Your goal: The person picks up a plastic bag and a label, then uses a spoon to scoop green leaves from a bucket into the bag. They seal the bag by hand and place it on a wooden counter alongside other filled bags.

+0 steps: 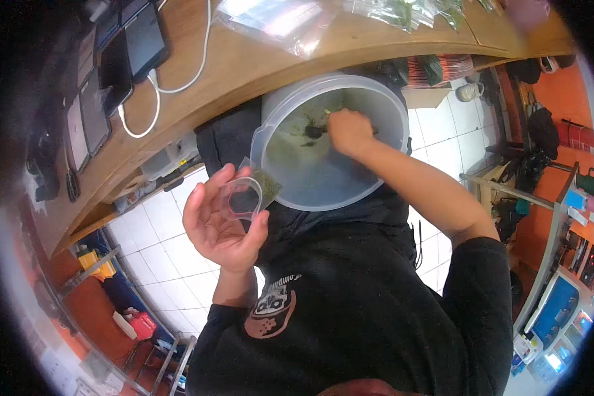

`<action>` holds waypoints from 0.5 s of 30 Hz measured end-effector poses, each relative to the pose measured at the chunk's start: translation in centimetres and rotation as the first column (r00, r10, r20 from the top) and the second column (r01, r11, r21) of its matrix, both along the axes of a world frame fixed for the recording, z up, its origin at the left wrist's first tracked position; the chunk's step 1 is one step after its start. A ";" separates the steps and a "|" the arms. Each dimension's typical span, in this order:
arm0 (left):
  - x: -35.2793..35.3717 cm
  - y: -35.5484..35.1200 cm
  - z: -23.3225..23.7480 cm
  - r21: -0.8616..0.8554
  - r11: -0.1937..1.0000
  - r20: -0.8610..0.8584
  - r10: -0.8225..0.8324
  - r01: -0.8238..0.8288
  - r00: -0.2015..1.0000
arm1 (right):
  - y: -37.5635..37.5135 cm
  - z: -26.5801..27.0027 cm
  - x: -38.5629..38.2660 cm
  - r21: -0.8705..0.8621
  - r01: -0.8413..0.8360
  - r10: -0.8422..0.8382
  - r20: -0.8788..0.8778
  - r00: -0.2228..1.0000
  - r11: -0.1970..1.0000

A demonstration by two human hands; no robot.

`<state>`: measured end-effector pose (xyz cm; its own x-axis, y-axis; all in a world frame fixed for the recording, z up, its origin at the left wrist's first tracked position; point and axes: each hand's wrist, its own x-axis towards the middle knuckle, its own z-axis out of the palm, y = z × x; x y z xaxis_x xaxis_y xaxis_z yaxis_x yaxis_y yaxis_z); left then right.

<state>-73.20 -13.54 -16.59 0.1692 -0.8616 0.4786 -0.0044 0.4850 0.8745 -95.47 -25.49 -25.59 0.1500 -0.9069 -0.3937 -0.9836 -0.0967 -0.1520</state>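
My left hand point(226, 221) curls its thumb and fingers around a clear plastic ring-shaped piece point(256, 193), like a cut cup or funnel. A small clear plastic bag point(268, 187) with green flakes in it hangs at the ring's far side, near the tub rim. My right hand point(350, 133) is closed in a fist inside a large translucent plastic tub point(263, 155). Beside the fist shows the round end of a dark spoon-like tool point(314, 132), its handle hidden in the fingers. Green powdery bits point(303, 142) cling to the tub's bottom and wall.
The tub rests on my lap, under the edge of a curved wooden table point(244, 63). Several phones point(115, 69) and a white cable point(157, 109) lie on the table's left. Clear plastic bags point(284, 23) lie at its middle. White floor tiles point(171, 237) show below.
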 end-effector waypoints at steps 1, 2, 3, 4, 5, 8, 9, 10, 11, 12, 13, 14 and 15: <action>0.0 -0.1 -0.1 -0.002 1.000 -0.016 -0.017 0.017 1.000 | -0.1 0.4 -0.5 0.002 -0.005 0.005 -0.005 1.000 1.000; 0.0 -0.2 -0.2 -0.002 1.000 -0.020 -0.013 0.013 1.000 | -0.2 0.7 -0.9 -0.014 -0.035 0.035 0.047 0.998 0.999; -0.1 -0.3 -0.2 -0.010 1.000 -0.013 -0.018 0.018 1.000 | -0.3 0.8 -1.0 -0.031 -0.064 0.067 0.099 0.993 0.997; 0.0 -0.4 -0.2 -0.019 1.000 -0.006 -0.023 0.023 1.000 | -0.1 0.9 -0.8 -0.030 -0.070 0.072 0.095 0.993 0.997; 0.1 -0.4 -0.3 -0.017 1.000 -0.009 -0.018 0.018 1.000 | 0.6 1.1 -0.5 0.003 -0.079 0.077 0.166 0.983 0.997; 0.3 -0.6 -0.4 -0.007 1.000 0.014 -0.031 0.031 0.999 | 2.2 0.8 -0.5 0.068 -0.087 0.077 0.147 0.986 0.994; 0.4 -0.6 -0.4 -0.008 0.999 0.015 -0.040 0.040 0.999 | 2.5 1.0 -0.5 0.104 -0.080 0.074 0.058 0.996 0.991; 0.4 -0.6 -0.3 -0.008 0.999 0.016 -0.048 0.048 0.999 | 2.3 1.4 -0.8 0.105 -0.082 0.076 0.056 0.996 0.991; 0.4 -0.7 -0.3 -0.007 0.999 0.014 -0.045 0.045 0.999 | 1.8 1.9 -1.2 0.089 -0.045 0.045 0.004 0.999 0.995; 0.4 -0.8 -0.2 -0.015 0.998 0.018 -0.060 0.060 0.998 | 1.4 2.3 -1.2 0.072 -0.010 0.013 -0.048 0.999 0.997; 0.4 -0.8 -0.2 -0.023 0.997 0.023 -0.074 0.075 0.997 | 1.1 2.1 -1.1 0.072 -0.013 0.016 -0.049 0.999 0.997; 0.3 -0.9 -0.2 -0.022 0.997 0.022 -0.072 0.072 0.997 | 1.0 2.0 -1.0 0.024 -0.047 0.047 0.010 0.999 0.999; 0.2 -0.9 -0.2 -0.025 0.997 0.025 -0.073 0.074 0.997 | 0.8 1.7 -0.7 -0.027 -0.078 0.080 0.067 0.995 0.997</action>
